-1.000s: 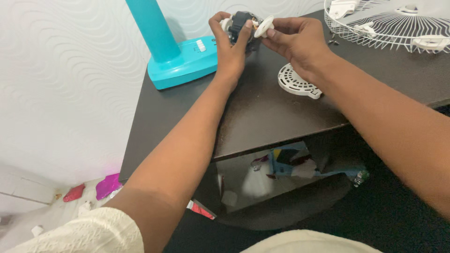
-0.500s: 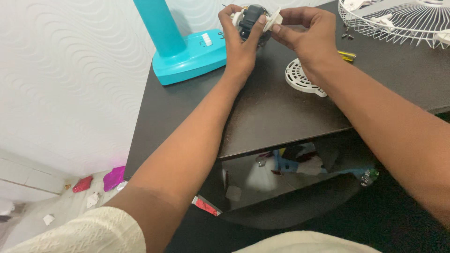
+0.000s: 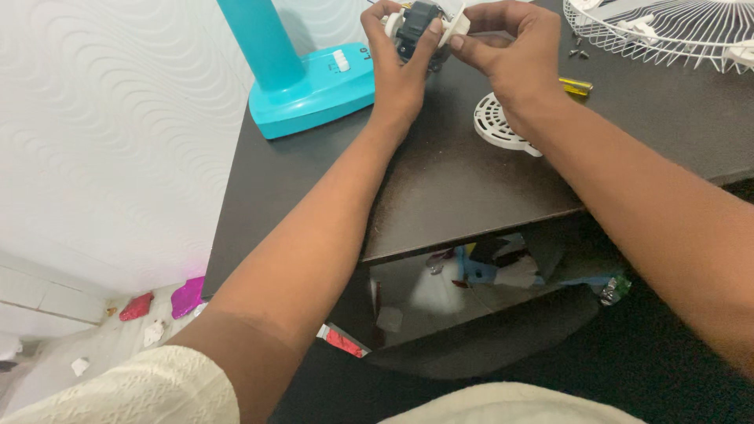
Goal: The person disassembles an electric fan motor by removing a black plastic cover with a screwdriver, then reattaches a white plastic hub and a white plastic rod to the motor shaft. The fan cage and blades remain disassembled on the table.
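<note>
Both hands close on one small part, a dark motor block with white plastic ends (image 3: 418,25), held up just above the far edge of the dark table (image 3: 440,188). The left hand (image 3: 397,63) wraps it from below and the near side, thumb pressed up against the dark body and fingers curled over the white end on that side. The right hand (image 3: 510,51) pinches the other white end between thumb and forefinger, its remaining fingers folded in close. The two hands touch or nearly touch around the part, which is largely hidden by the fingers.

Just under the right wrist, a round white slotted cover (image 3: 496,126) lies flat on the tabletop. Beyond that hand, a yellow-handled screwdriver (image 3: 576,85) rests near a few small dark screws (image 3: 579,53), and further out lies a white wire fan guard (image 3: 667,31). On the left hand's outer side stands a turquoise fan base (image 3: 314,90) with its column rising out of view, close to the wavy white wall (image 3: 102,133)
</note>
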